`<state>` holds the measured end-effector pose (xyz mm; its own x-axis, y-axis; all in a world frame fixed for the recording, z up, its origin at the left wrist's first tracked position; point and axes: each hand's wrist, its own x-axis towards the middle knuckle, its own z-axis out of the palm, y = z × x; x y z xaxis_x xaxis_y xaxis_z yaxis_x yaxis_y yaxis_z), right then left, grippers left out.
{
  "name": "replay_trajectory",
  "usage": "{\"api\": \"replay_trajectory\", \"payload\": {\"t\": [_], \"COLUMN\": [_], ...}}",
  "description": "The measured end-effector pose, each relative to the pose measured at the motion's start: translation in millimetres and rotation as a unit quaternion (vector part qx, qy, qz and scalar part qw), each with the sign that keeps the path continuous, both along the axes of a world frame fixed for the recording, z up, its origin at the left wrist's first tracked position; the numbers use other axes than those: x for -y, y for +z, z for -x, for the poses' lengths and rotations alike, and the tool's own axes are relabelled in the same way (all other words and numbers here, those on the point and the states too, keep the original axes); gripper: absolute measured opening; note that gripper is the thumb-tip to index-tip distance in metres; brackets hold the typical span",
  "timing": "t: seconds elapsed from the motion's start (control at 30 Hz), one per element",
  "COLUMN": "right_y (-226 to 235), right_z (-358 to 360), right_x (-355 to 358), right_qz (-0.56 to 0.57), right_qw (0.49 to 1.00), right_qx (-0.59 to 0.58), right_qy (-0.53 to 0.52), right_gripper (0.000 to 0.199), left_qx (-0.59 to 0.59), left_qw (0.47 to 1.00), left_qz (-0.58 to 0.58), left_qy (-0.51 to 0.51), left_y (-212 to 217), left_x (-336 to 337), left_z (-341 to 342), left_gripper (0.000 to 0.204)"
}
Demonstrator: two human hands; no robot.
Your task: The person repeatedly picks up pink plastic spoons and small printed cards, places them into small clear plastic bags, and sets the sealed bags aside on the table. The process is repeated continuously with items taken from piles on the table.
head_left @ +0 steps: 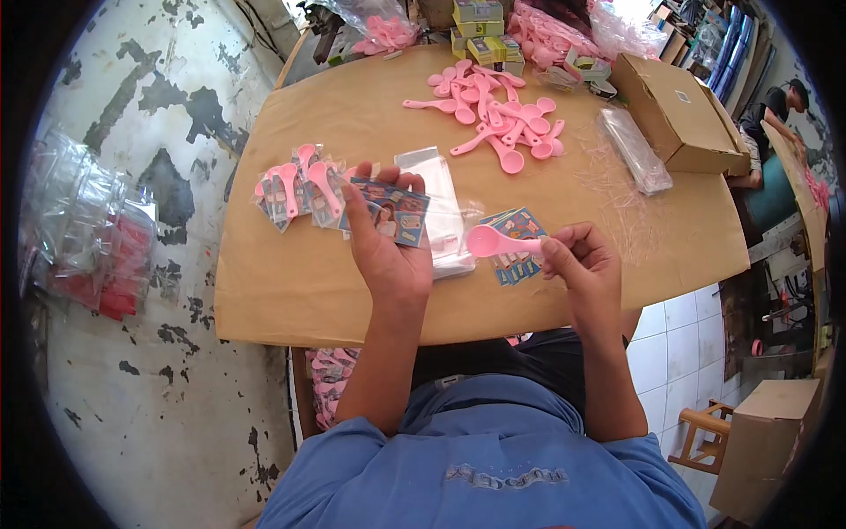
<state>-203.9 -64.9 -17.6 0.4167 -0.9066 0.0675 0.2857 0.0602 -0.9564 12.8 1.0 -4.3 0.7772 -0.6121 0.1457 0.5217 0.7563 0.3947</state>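
My left hand (pixel 389 256), palm up, has its thumb and fingers closed on a blue printed card (pixel 401 214); whether a clear bag covers the card I cannot tell. To its right, my right hand (pixel 584 264) pinches the handle of a pink measuring spoon (pixel 487 241), bowl pointing left. Partly under that spoon lies a small stack of printed cards (pixel 522 222) on the table. A stack of clear plastic bags (pixel 438 189) sits between my hands, slightly farther off. Left of my left hand are several pink spoons packed with cards in clear bags (pixel 289 189).
A heap of loose pink spoons (pixel 502 115) lies on the brown-covered table (pixel 300 291). Behind it stand small yellow-green boxes (pixel 480 31). A cardboard box (pixel 674 115) and a clear plastic packet (pixel 634 150) are at the right. Another person (pixel 775 110) works farther right.
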Motion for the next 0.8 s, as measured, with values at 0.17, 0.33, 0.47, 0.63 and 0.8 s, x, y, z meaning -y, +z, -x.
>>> {"api": "replay_trajectory", "payload": {"t": [0.17,0.33,0.47,0.63,0.8], "right_y": [6.1,8.8,-6.7,-14.8,-14.8], "right_z": [-10.2,-21.3,-30.3,-35.7,-29.2], "right_x": [-5.3,-12.0,-5.9,-1.4,5.0], "right_qz": [-0.028,-0.059,0.005,0.045,0.039], "right_qw": [0.998,0.986,0.992,0.995,0.993], "right_qx": [0.009,0.050,0.022,0.003,0.001], "right_qy": [0.053,0.150,0.122,0.087,0.113], "right_gripper": [0.014,0.019,0.022,0.030,0.035], "left_qx": [0.053,0.007,-0.065,-0.023,-0.035], "left_qw": [0.997,0.991,0.978,0.969,0.951], "left_qz": [-0.029,-0.042,-0.041,-0.078,-0.090], "left_qy": [-0.056,-0.128,-0.194,-0.234,-0.294], "left_y": [-3.7,-3.5,-4.2,-0.3,0.6], "left_x": [4.6,5.1,6.2,9.4,10.5], "left_z": [18.3,31.3,40.5,46.5,44.2], "left_gripper": [0.048,0.051,0.050,0.042,0.036]}}
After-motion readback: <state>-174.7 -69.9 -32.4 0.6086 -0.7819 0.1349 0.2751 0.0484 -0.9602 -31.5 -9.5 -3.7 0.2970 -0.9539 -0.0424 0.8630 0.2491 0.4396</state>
